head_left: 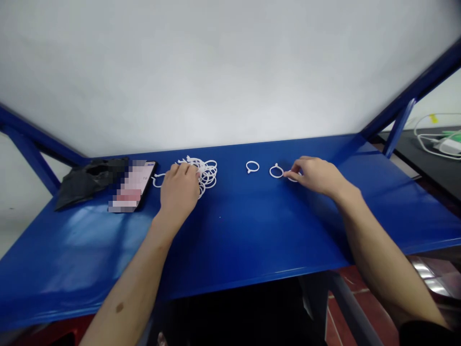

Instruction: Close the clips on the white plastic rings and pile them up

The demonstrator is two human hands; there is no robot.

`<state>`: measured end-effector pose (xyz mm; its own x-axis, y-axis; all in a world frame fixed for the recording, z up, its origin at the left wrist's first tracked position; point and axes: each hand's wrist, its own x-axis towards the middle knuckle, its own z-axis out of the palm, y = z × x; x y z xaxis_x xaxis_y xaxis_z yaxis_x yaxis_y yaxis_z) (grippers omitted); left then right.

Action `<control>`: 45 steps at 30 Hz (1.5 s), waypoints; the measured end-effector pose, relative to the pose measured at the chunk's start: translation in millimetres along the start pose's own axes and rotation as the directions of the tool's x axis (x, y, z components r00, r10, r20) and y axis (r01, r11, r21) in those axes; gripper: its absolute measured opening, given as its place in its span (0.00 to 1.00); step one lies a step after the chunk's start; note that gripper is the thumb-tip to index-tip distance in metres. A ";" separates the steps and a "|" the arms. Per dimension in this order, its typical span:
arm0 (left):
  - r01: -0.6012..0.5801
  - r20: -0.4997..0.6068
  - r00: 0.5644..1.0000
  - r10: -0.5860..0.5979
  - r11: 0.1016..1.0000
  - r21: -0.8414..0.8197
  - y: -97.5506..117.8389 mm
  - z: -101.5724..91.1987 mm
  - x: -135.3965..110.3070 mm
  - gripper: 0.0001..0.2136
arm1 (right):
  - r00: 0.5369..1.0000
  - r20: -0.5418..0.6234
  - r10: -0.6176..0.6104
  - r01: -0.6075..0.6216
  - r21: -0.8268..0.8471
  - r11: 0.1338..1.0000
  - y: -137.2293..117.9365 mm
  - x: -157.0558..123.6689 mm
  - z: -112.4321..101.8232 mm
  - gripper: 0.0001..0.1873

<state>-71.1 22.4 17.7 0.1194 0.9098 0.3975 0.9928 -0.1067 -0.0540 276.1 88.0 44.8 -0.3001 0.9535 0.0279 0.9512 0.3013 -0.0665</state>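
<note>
A tangled pile of white plastic rings [208,174], each a thin loop with a small knob, lies on the blue table. My left hand [180,187] rests over the pile's left side with fingers curled into it; its fingertips are partly hidden. To the right lie two separate rings, a left one [252,166] with its knob toward me and a right one [276,171] with its knob away from me. My right hand [315,174] pinches a third ring [293,176] just beside them, low at the tabletop, and covers part of it.
A phone [135,185] with a blurred screen lies left of the pile, and crumpled black plastic [84,180] lies beyond it. The blue tabletop [245,235] ends at a white wall, between blue frame bars. A white cable [428,146] lies on a dark surface far right.
</note>
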 end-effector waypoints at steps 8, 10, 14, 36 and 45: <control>0.150 0.108 0.981 -0.159 0.985 0.087 11.6 -5.9 -3.6 0.18 | 0.994 0.072 -0.088 0.084 0.063 0.994 26.5 10.7 12.0 0.08; 0.157 0.047 0.986 -0.161 0.984 0.081 12.3 -5.6 -4.0 0.18 | 0.988 -0.059 -0.145 0.150 0.093 0.984 18.0 8.9 13.2 0.08; 0.077 -0.083 0.994 -0.075 0.997 0.030 13.5 -4.9 -3.4 0.16 | 0.951 -0.093 -0.295 0.304 0.107 0.947 1.3 7.2 21.0 0.07; -0.408 0.038 0.895 0.445 0.850 -0.334 59.2 5.8 -20.1 0.13 | 0.866 -0.265 -0.424 0.487 0.258 0.835 -38.9 19.8 54.4 0.08; -0.348 0.093 0.913 0.397 0.877 -0.331 59.4 5.9 -20.6 0.11 | 0.870 -0.284 -0.403 0.485 0.346 0.803 -42.7 -0.3 38.5 0.08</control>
<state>-14.6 -0.3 1.0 0.5028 0.8257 0.2558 0.8316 -0.5428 0.1174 232.8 75.1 9.2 -0.6239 0.7066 0.3339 0.5937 0.7064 -0.3855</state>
